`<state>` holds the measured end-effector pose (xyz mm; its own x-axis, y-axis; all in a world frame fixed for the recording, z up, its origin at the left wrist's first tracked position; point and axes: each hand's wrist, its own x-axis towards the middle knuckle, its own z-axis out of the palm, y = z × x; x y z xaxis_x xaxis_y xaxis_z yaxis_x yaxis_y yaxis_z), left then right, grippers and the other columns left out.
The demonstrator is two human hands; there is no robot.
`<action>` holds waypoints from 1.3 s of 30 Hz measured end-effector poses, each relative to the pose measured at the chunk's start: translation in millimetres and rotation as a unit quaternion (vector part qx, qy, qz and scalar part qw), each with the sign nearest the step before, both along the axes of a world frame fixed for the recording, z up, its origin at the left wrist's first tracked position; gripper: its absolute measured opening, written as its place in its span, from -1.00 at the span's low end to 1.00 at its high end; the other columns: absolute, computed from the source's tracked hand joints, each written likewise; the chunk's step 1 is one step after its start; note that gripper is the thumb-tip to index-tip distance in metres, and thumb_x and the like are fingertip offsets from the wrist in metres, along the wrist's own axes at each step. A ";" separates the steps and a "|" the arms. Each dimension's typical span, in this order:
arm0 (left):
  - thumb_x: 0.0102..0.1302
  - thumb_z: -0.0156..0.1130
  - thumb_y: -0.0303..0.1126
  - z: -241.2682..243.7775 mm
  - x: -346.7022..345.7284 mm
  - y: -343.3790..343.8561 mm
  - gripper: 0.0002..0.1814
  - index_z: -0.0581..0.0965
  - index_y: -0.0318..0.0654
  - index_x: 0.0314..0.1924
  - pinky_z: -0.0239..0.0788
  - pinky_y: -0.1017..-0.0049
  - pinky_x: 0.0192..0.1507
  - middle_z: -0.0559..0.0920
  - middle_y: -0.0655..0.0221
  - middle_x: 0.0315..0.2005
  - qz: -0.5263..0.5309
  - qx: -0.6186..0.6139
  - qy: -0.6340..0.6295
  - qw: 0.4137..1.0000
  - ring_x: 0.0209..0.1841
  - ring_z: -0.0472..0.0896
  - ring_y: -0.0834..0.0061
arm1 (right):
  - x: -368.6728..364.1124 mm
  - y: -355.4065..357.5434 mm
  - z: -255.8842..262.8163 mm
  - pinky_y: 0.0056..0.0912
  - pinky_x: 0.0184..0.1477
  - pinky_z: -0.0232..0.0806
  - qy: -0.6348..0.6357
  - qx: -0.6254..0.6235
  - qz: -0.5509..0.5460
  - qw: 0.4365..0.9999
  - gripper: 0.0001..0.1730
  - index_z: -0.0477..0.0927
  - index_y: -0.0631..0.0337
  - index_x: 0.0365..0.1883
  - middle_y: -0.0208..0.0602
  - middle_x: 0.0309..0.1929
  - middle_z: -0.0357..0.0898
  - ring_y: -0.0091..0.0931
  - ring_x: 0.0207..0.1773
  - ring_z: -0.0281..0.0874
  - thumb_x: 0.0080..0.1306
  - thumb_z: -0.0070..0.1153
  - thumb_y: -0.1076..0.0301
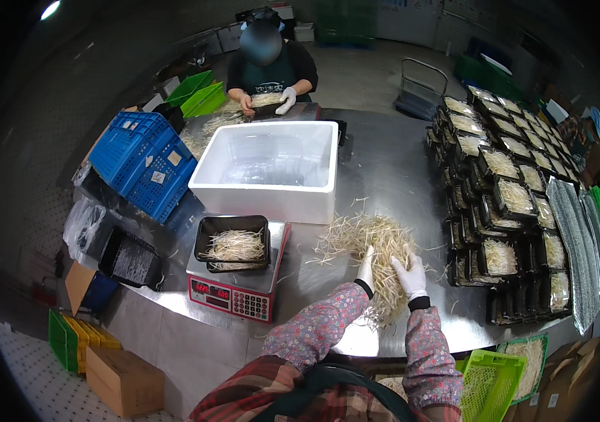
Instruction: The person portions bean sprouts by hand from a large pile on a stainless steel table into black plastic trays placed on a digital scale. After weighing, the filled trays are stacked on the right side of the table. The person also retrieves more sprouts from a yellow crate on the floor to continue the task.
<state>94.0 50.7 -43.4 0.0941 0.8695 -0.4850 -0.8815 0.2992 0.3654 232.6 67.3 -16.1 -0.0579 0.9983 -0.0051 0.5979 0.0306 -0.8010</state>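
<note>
A loose heap of bean sprouts (pixel 384 237) lies on the steel table (pixel 379 153). My left hand (pixel 366 270), in a white glove, is at the heap's near left side, its fingers partly hidden among the sprouts. My gloved right hand (pixel 410 274) presses into the heap from the right, with sprouts between the two hands. Left of them a red-framed digital scale (pixel 231 295) carries a black plastic tray (pixel 232 219) with bean sprouts in it, set on another tray. Beyond the scale stands a white foam box (pixel 263 200).
Stacked black trays of sprouts (pixel 516 198) fill the table's right side. Blue crates (pixel 144 163) and black trays (pixel 131 258) stand at the left. Across the table a co-worker (pixel 273 68) holds a tray. A green basket (pixel 492 380) is at the lower right.
</note>
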 end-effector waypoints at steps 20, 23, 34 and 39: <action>0.41 0.03 0.03 -36.0 -101.7 -166.8 -0.38 0.22 0.03 0.39 0.20 0.01 0.18 0.34 0.36 0.29 0.060 -0.150 0.327 0.931 0.32 0.31 0.20 | 16.2 -81.5 30.9 -0.25 0.25 0.33 0.205 -0.116 0.201 0.951 -0.50 0.54 0.12 0.18 -0.13 0.15 0.56 -0.20 0.15 0.53 0.35 0.14 0.07; 0.41 0.06 -0.01 -14.4 -83.6 -153.8 -0.39 0.21 0.07 0.39 0.18 -0.06 0.19 0.25 0.27 0.34 0.028 -0.123 0.290 0.949 0.34 0.25 0.14 | 16.3 -29.1 6.8 -0.18 0.30 0.25 -0.012 0.021 0.035 0.999 -0.37 0.49 0.15 0.23 -0.08 0.20 0.51 -0.15 0.23 0.44 0.29 0.18 -0.02; 0.36 0.20 -0.41 -46.4 -89.0 -118.3 -0.45 0.28 -0.20 0.32 0.53 0.33 -0.08 0.55 0.25 0.04 0.115 -0.088 0.257 0.956 -0.03 0.60 0.36 | -59.4 -115.9 -26.8 0.01 0.39 0.00 -0.111 0.098 0.371 0.917 -0.39 0.39 -0.05 0.31 -0.27 0.36 0.34 -0.21 0.42 0.17 0.29 0.09 0.08; 0.32 0.27 -0.36 -73.8 -98.8 -124.1 -0.42 0.30 -0.25 0.30 0.49 0.38 -0.06 0.54 0.25 0.08 0.136 -0.067 0.327 0.933 -0.04 0.59 0.41 | -38.7 -87.5 -9.2 -0.02 0.38 0.02 -0.087 0.136 0.143 0.976 -0.40 0.42 -0.03 0.29 -0.20 0.33 0.37 -0.18 0.40 0.18 0.27 0.16 0.09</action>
<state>-4.8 -73.4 -117.2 -0.4755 0.7458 -0.4665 -0.5329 0.1777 0.8273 193.9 -20.2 -25.4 -0.3561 0.9071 0.2243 0.6600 0.4141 -0.6269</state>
